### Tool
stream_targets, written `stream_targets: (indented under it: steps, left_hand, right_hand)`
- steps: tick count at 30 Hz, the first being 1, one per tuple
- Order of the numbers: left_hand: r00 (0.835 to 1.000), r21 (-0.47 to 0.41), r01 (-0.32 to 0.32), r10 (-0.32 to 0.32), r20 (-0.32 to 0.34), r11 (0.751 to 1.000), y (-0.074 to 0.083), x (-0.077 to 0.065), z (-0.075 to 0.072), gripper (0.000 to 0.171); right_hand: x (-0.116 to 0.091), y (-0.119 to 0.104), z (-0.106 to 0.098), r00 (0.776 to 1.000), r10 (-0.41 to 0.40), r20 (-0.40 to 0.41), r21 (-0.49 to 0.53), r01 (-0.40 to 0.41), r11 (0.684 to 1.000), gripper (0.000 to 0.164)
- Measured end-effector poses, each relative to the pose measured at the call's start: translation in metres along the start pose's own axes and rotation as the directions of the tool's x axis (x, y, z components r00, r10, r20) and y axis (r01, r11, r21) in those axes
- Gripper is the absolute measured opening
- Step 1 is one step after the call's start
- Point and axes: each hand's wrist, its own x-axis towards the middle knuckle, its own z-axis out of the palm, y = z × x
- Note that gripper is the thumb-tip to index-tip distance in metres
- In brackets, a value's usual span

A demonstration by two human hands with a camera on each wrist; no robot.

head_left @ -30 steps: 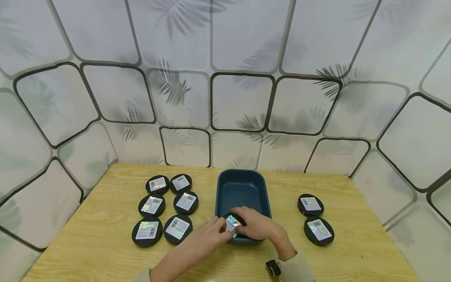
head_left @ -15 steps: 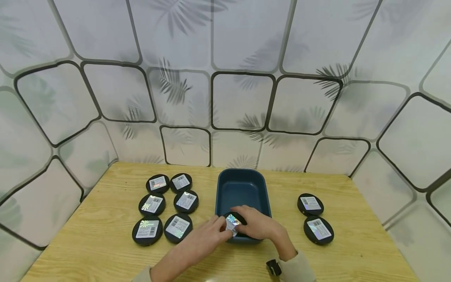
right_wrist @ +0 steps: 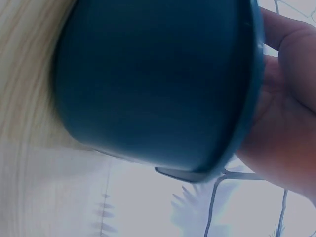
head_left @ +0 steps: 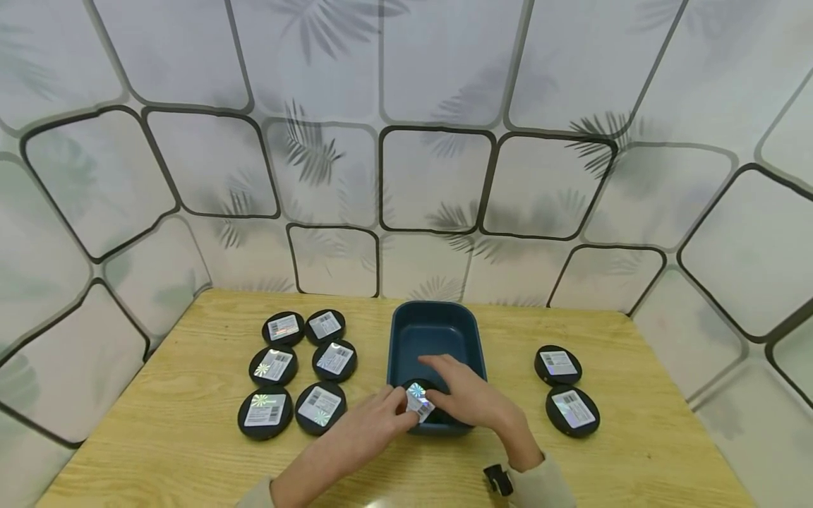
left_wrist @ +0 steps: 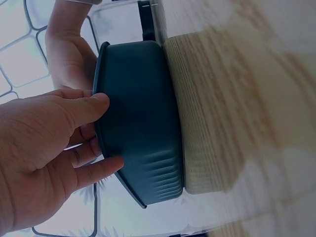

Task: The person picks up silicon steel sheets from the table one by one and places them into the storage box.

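1 labelled disc (head_left: 419, 401) between 2 hands (head_left: 376, 425)

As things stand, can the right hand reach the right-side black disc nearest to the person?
Probably yes: the right hand is over the blue container, with only the rim and bare table seemingly between it and that black disc.

Bin (head_left: 435, 346): dark plastic by look, smooth, soft sheen; moulded ribs (left_wrist: 165, 174) on outer wall. Black discs (head_left: 334, 361), 9 in view: matt, plastic-like; paper-looking labels (head_left: 572, 408), glossy foil patches (head_left: 262, 368). Table (head_left: 171, 395): pale wood grain, faint gloss. Sleeve (head_left: 541, 484): matt cloth.
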Motion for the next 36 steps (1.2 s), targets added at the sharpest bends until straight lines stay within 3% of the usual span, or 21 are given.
stream_targets:
  steps: [6,12,21,26,36]
  left_hand:
    - [0.998,-0.041,0.024,-0.021,0.052,0.999,-0.001,0.0,-0.003,0.021]
    - [0.996,-0.074,0.038,-0.032,0.088,0.997,0.001,0.0,-0.001,0.022]
    - [0.996,-0.072,0.049,-0.043,0.084,0.996,0.002,0.001,0.0,0.021]
    - [0.998,-0.052,0.039,-0.037,0.047,0.998,0.001,0.001,0.002,0.021]
    - [0.999,-0.043,0.039,-0.037,0.028,0.998,0.001,0.0,0.002,0.02]
  right_hand:
    - [-0.007,-0.005,-0.009,0.997,-0.01,-0.073,0.044,0.013,0.999,0.051]
    - [-0.021,-0.004,-0.016,0.988,-0.021,-0.156,0.016,0.023,1.0,0.051]
    - [-0.048,-0.001,-0.035,0.968,0.014,-0.25,-0.06,-0.03,0.998,0.06]
    - [-0.064,0.003,-0.045,0.955,0.024,-0.296,-0.155,-0.073,0.985,0.062]
    - [-0.096,0.027,-0.068,0.949,0.111,-0.295,-0.231,-0.183,0.956,0.067]
